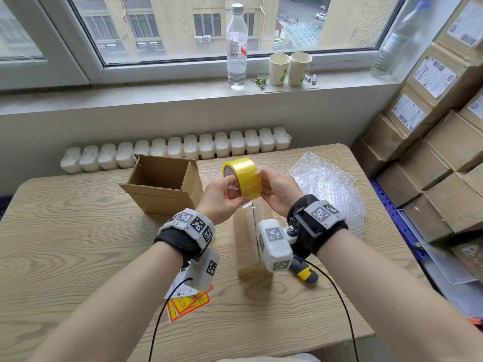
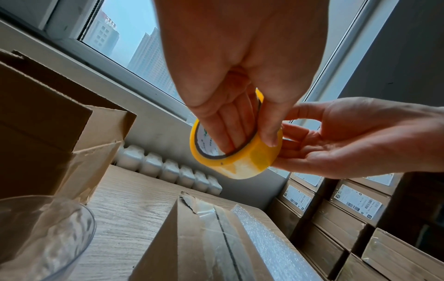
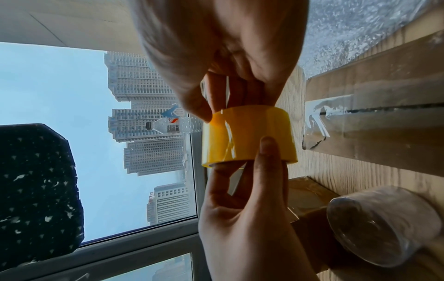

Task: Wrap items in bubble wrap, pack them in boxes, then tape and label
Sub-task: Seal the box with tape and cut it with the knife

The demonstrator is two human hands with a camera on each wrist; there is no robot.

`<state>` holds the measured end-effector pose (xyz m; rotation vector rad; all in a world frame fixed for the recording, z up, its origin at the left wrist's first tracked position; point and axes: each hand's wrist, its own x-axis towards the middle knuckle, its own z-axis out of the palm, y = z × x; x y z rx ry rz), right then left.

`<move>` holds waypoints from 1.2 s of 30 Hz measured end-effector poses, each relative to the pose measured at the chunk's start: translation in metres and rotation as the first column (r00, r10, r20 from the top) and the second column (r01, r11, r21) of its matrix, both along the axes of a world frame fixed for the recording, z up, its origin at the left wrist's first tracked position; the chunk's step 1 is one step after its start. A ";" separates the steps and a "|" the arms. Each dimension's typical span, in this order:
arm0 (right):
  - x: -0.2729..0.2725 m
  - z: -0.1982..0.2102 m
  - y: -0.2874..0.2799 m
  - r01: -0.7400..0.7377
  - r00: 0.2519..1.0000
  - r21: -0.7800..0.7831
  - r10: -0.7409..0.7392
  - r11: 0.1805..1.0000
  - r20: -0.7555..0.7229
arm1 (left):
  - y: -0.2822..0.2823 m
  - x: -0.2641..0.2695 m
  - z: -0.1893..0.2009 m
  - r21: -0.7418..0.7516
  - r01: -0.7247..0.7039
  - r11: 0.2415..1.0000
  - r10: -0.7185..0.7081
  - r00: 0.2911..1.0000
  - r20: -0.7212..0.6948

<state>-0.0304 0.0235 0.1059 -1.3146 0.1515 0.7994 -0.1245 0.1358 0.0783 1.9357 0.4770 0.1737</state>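
I hold a yellow tape roll [image 1: 244,178] in both hands above a closed, taped cardboard box [image 1: 249,239]. My left hand [image 1: 222,195] has its fingers [image 2: 228,133] inside the roll's core and its thumb on the outer face. My right hand [image 1: 277,188] pinches the roll's other side, thumb on the yellow band [image 3: 247,135] and fingers behind it. A clear strip of tape runs along the box's top seam [image 2: 216,228]. An open, empty-looking cardboard box [image 1: 162,182] stands to the left. Bubble wrap [image 1: 326,186] lies on the table to the right.
Printed labels and red-yellow stickers [image 1: 188,296] lie under my left wrist. A yellow-black knife [image 1: 305,274] rests by the taped box. A clear glass [image 2: 40,237] stands near the open box. Labelled boxes [image 1: 431,126] are stacked at the right. A bottle [image 1: 236,48] and cups [image 1: 290,67] stand on the sill.
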 end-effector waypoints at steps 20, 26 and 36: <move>0.010 -0.015 -0.005 -0.125 0.989 0.073 0.130 0.989 -0.069 | 0.000 0.002 -0.010 0.097 0.006 0.995 -0.008 1.000 0.024; 0.017 -0.018 -0.008 -0.180 0.983 0.102 0.175 0.978 0.058 | 0.004 0.007 -0.009 0.116 -0.001 0.993 0.002 1.000 -0.011; 0.017 -0.021 -0.012 0.152 0.004 -0.731 0.739 0.666 0.674 | 0.005 0.006 -0.003 0.271 0.032 0.962 -0.009 0.996 -0.085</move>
